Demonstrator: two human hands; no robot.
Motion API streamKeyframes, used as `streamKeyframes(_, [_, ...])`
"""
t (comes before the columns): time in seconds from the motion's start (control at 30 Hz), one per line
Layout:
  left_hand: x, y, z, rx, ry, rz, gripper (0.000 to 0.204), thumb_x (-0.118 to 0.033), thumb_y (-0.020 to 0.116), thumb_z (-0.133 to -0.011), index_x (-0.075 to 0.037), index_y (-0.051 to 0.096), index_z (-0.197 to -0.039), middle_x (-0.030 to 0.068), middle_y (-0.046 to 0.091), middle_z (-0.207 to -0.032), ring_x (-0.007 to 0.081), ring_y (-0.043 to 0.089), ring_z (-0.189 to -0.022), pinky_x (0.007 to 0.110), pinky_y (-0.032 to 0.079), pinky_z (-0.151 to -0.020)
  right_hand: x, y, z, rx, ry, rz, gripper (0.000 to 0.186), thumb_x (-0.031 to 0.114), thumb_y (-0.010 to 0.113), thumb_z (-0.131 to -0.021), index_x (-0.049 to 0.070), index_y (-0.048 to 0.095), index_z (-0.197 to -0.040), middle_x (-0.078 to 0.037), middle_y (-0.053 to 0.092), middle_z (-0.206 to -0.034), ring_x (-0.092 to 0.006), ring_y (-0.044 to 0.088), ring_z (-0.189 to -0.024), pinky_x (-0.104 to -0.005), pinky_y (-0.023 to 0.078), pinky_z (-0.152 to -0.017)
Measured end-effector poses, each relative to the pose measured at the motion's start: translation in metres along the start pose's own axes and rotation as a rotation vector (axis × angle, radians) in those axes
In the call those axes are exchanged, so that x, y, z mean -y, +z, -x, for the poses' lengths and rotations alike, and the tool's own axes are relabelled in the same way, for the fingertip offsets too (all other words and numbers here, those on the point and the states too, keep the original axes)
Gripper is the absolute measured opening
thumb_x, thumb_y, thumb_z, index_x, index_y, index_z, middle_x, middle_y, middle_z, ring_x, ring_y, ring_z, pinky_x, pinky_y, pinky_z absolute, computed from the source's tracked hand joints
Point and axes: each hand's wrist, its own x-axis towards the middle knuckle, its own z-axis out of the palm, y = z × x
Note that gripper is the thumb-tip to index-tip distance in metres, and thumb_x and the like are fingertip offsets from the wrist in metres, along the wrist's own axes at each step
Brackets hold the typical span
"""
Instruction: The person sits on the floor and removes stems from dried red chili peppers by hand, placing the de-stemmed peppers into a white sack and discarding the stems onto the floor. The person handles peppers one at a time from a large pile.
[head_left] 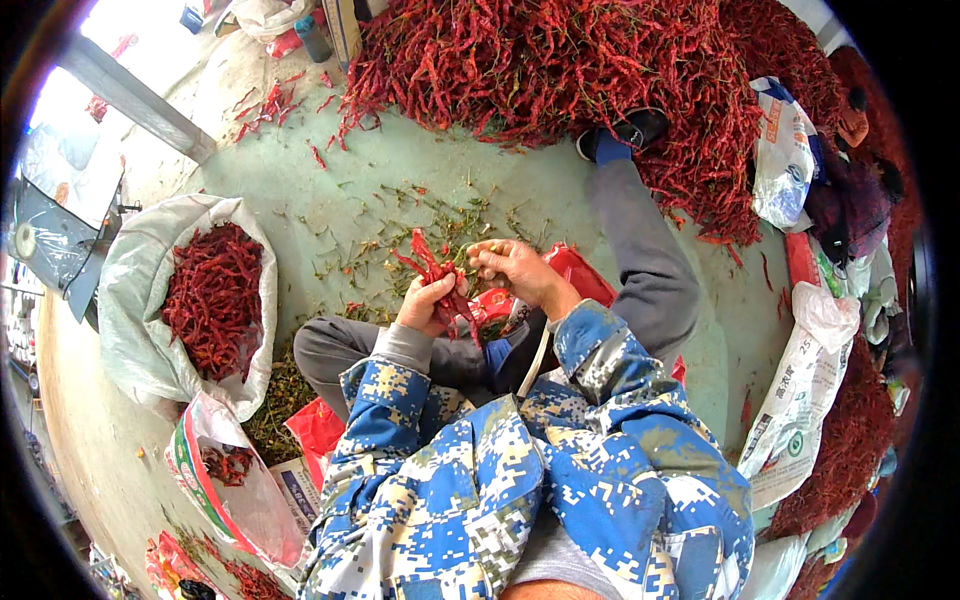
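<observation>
Several dried red chili peppers point(428, 258) are bunched in my left hand point(428, 303), whose fingers are closed round them over my lap. Their tips stick out above and below the fist. Close by on the right, my right hand point(515, 270) is closed in a pinch at the greenish stem end point(466, 257) of the bunch. My fingers partly hide what is pinched there. Under the hands lies red plastic point(492, 303) between my bent legs. Loose stems and scraps point(400, 235) are strewn on the floor just beyond.
A large heap of red chilies point(560, 70) rises ahead, my shoe point(640, 128) against it. At left stands an open white sack point(135, 290) of chilies point(213, 300); nearer is a smaller bag point(200, 470). White sacks point(810, 390) lie at right. A grey post point(140, 100) stands far left.
</observation>
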Motion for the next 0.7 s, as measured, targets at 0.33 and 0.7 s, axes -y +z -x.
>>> streamKeyframes(0.33, [-0.002, 0.020, 0.006, 0.164, -0.083, -0.186, 0.021, -0.018, 0.070, -0.085, -0.002, 0.063, -0.097, 0.0072, 0.064, -0.083, 0.0175, 0.062, -0.076, 0.033, 0.052, -0.072, -0.011, 0.012, 0.000, -0.045, -0.272, 0.443, 0.024, 0.026, 0.065, -0.095, 0.003, 0.067, -0.092, 0.005, 0.060, -0.075, -0.0037, 0.050, -0.065, -0.0242, 0.043, -0.058])
streamKeyframes(0.7, [-0.001, -0.005, 0.021, -0.045, 0.090, -0.116, 0.022, -0.019, 0.067, -0.089, -0.003, 0.060, -0.102, 0.0079, 0.064, -0.096, 0.0185, 0.062, -0.083, 0.033, 0.051, -0.075, -0.017, -0.070, -0.043, -0.141, -0.214, 0.399, 0.050, 0.030, 0.071, -0.088, -0.004, 0.056, -0.121, -0.012, 0.069, -0.098, -0.0270, 0.066, -0.086, -0.0400, 0.052, -0.074])
